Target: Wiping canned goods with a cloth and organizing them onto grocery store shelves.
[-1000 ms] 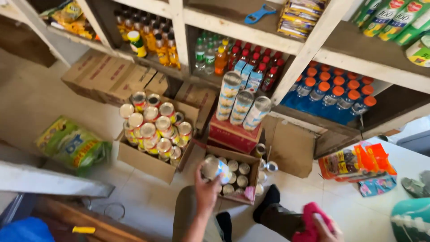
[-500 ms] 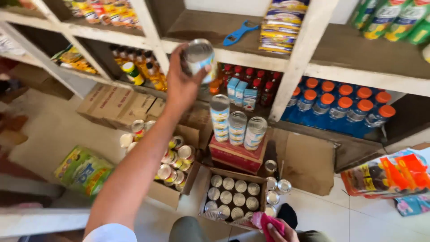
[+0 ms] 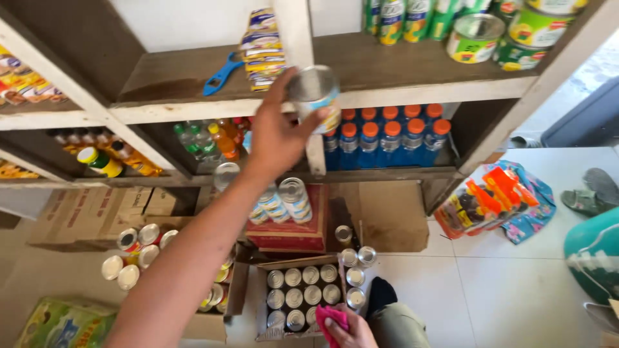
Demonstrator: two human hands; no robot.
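My left hand (image 3: pixel 276 136) is raised on an outstretched arm and grips a silver tin can (image 3: pixel 316 96) with a pale label. The can is held in front of the white upright post, level with the front edge of the wooden shelf (image 3: pixel 412 67). My right hand (image 3: pixel 345 327) stays low at the bottom edge, closed on a pink cloth (image 3: pixel 330 319). Just left of it an open cardboard box (image 3: pixel 264 325) holds several similar cans, and a few loose cans (image 3: pixel 356 265) stand beside it on the floor.
On the shelf lie a blue tool (image 3: pixel 219 74), stacked packets (image 3: pixel 264 48) and green tins (image 3: pixel 503 29). Orange-capped bottles (image 3: pixel 387 138) fill the shelf below. A red box (image 3: pixel 290 232) carries cans. Snack packets (image 3: pixel 490 200) and a sandal (image 3: pixel 590 193) lie on the tiled floor.
My left hand lifted a can out of the box, up past the bottle shelf, and now holds it further right by the upper shelf's post. My right hand keeps the cloth.
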